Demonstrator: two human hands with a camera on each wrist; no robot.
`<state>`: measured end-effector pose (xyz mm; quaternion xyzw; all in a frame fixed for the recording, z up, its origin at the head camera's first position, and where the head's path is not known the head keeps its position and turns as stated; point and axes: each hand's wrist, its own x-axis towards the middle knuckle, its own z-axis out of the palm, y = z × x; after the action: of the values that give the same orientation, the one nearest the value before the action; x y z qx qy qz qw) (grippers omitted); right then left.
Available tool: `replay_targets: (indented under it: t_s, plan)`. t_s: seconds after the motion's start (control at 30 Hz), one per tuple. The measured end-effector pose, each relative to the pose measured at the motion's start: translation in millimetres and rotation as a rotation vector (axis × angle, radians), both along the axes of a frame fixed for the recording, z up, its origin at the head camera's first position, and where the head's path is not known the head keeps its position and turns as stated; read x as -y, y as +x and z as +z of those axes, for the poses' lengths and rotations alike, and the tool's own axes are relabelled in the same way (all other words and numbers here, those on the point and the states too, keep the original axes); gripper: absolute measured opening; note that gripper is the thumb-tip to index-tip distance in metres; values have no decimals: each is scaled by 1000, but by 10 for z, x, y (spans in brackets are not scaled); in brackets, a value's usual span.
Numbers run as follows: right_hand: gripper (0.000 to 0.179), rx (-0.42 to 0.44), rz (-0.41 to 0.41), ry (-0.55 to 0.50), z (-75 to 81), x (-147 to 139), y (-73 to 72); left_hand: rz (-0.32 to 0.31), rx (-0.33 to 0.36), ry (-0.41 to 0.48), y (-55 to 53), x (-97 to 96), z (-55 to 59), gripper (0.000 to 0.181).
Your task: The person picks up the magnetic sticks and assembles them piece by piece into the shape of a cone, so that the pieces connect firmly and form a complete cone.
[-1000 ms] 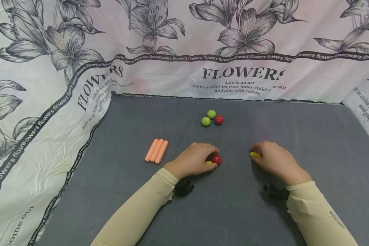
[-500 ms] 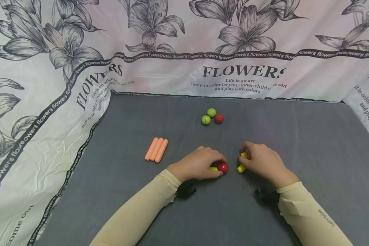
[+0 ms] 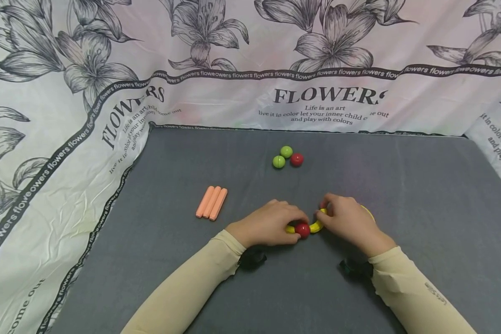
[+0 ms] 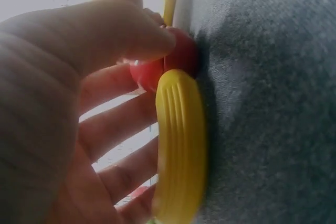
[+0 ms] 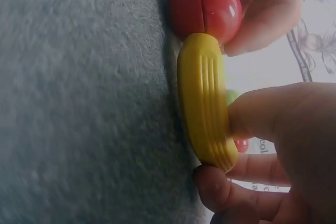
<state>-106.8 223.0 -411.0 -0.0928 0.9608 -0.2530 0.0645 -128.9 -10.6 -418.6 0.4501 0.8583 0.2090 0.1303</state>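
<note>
My left hand (image 3: 267, 223) pinches a red ball (image 3: 302, 230) on the grey table; its thumb lies over the ball in the left wrist view. A curved yellow bar (image 4: 181, 150), ridged along its side, runs from that ball beneath the left palm. With thumb and fingertips my right hand (image 3: 352, 223) holds a second curved yellow bar (image 5: 205, 103). One end of this bar meets the red ball on the side facing the right hand. Part of another thin yellow piece (image 3: 368, 212) shows behind the right hand, the rest hidden.
Two green balls (image 3: 279, 161) and another red ball (image 3: 297, 159) sit in a cluster farther back. To the left lie 3 orange sticks (image 3: 211, 203), side by side. A flower-printed cloth (image 3: 217, 99) rises at the table's back and left edges.
The right hand has moved left with its yellow bar, turning it until its end reaches the red ball. The left hand has shifted slightly right and nearer, still pinching the ball.
</note>
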Motion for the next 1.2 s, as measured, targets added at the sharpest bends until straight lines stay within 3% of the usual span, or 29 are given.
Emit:
replay_targets:
  t_s: [0.17,0.4,0.53,0.67,0.83,1.0,1.13,1.2]
  plan:
    - [15,7,2,-30,-23,95,-8,26,-7,12,16,-1,-1,36]
    - [21,45,-5,-60,-9,278,-38,78,-116,7,-19,25,-44,25]
    - [30,67,20,-36,63,260,-130,82,-106,11,-46,37,-57,25]
    - [38,65,9,2,202,220,-352,64,-91,8,-77,15,-111,27]
    - [44,47,9,-3,331,246,-791,55,-85,32,-93,14,-168,26]
    - [61,89,-3,-38,279,266,-1169,55,-76,21,-91,10,-178,30]
    - [74,138,11,-36,197,260,-1315,56,-74,10,-83,-13,-197,33]
    - [72,145,32,-28,150,258,-1350,56,-68,17,-77,-16,-206,33]
